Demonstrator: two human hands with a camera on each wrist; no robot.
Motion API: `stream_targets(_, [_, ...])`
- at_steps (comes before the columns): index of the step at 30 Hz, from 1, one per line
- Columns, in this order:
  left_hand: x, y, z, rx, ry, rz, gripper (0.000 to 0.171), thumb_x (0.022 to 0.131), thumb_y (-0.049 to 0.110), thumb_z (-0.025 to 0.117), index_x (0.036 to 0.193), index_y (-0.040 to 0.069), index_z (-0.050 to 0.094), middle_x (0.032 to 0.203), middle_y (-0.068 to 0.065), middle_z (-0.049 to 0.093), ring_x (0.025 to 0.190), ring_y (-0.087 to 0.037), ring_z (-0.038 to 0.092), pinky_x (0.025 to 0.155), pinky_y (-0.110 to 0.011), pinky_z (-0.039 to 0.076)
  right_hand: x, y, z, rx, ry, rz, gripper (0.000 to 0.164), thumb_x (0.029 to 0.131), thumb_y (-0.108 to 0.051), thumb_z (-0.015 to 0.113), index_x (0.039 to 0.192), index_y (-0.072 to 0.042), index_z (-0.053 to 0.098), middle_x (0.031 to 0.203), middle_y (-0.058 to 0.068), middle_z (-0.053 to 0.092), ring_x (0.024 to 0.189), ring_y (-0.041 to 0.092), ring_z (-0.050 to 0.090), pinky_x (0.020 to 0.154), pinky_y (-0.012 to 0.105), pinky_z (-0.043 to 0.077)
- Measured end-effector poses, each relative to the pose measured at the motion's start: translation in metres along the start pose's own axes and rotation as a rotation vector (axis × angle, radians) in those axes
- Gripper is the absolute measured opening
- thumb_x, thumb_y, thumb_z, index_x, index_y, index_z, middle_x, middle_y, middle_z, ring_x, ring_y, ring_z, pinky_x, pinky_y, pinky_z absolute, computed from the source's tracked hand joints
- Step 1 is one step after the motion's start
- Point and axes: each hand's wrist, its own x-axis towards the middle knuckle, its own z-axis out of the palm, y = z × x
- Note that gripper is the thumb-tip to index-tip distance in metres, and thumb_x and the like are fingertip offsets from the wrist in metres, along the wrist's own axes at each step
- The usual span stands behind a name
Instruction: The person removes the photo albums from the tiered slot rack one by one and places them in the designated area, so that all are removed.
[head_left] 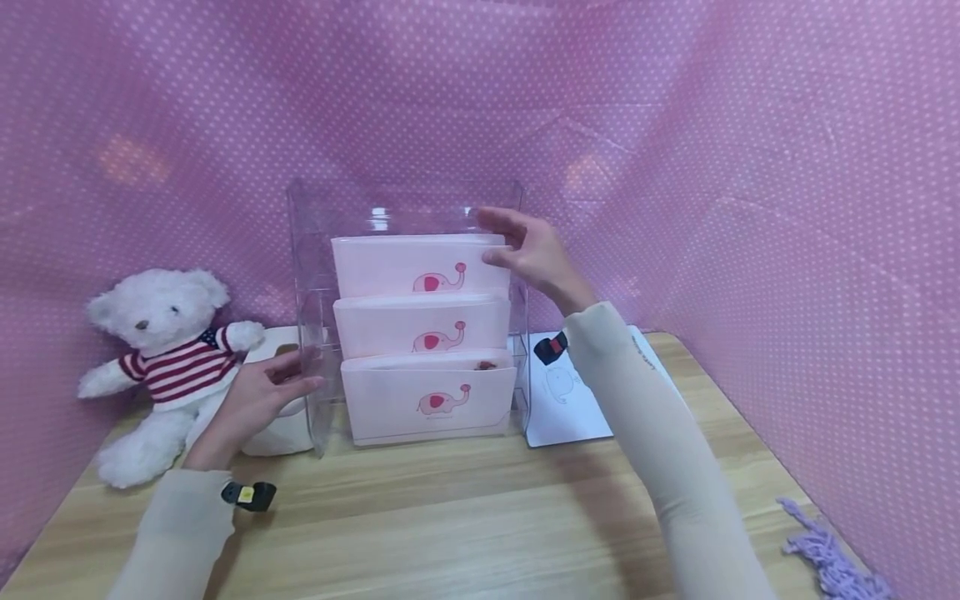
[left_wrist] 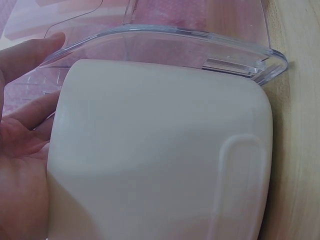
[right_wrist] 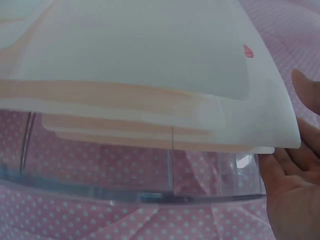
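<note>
A clear plastic tiered rack [head_left: 318,417] stands on the table, holding three pale pink folders, each printed with an elephant. My left hand [head_left: 258,400] is at the rack's left side; its thumb lies at the clear rim [left_wrist: 165,31], fingers loosely extended beside a cream-white container [left_wrist: 150,130]. At the upper right corner of the top folder [head_left: 390,262] is my right hand [head_left: 534,254], thumb in front and fingers reaching behind. In the right wrist view, that thumb stands apart from the folder's edge while the fingers lie close behind it.
Left of the rack sits a white teddy bear [head_left: 176,342] in a striped sweater. A white sheet [head_left: 577,417] with a line drawing lies to the right. Purple yarn [head_left: 828,558] rests at the table's right edge. Polka-dot pink cloth [head_left: 750,167] hangs around the table.
</note>
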Motion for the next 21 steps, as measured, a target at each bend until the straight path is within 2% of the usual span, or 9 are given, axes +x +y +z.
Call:
stream_targets(3, [0.000, 0.002, 0.000, 0.001, 0.002, 0.001, 0.072, 0.095, 0.040, 0.072, 0.150, 0.000, 0.047, 0.147, -0.027, 0.054, 0.131, -0.044, 0.057, 0.080, -0.004, 0.044, 0.002, 0.000, 0.002, 0.032, -0.019, -0.002, 0.059, 0.089, -0.005, 0.076, 0.144, -0.016, 0.057, 0.146, 0.005, 0.061, 0.129, 0.021, 0.063, 0.103, 0.033, 0.055])
stream_targets(9, [0.000, 0.003, 0.000, -0.029, -0.009, 0.008, 0.070, 0.095, 0.039, 0.072, 0.150, 0.003, 0.047, 0.147, -0.026, 0.055, 0.131, -0.043, 0.056, 0.080, -0.008, 0.050, 0.001, 0.000, 0.004, 0.101, -0.030, -0.016, 0.057, 0.088, -0.002, 0.075, 0.142, -0.014, 0.058, 0.144, 0.007, 0.062, 0.129, 0.022, 0.063, 0.101, 0.034, 0.056])
stream_targets(13, [0.000, 0.002, -0.001, -0.021, -0.008, 0.007, 0.069, 0.095, 0.040, 0.071, 0.150, 0.005, 0.048, 0.147, -0.024, 0.055, 0.131, -0.042, 0.056, 0.080, -0.010, 0.051, 0.001, 0.000, 0.006, 0.093, -0.036, -0.020, 0.055, 0.088, -0.003, 0.075, 0.140, -0.015, 0.061, 0.141, 0.005, 0.064, 0.125, 0.020, 0.064, 0.097, 0.035, 0.058])
stream_targets(21, [-0.001, -0.001, -0.001, -0.021, -0.011, 0.014, 0.067, 0.096, 0.038, 0.070, 0.150, 0.004, 0.048, 0.148, -0.025, 0.054, 0.131, -0.044, 0.057, 0.080, -0.008, 0.050, 0.003, 0.001, 0.017, 0.100, -0.058, 0.056, 0.056, 0.087, -0.005, 0.077, 0.138, -0.021, 0.062, 0.141, 0.001, 0.064, 0.124, 0.022, 0.064, 0.095, 0.037, 0.059])
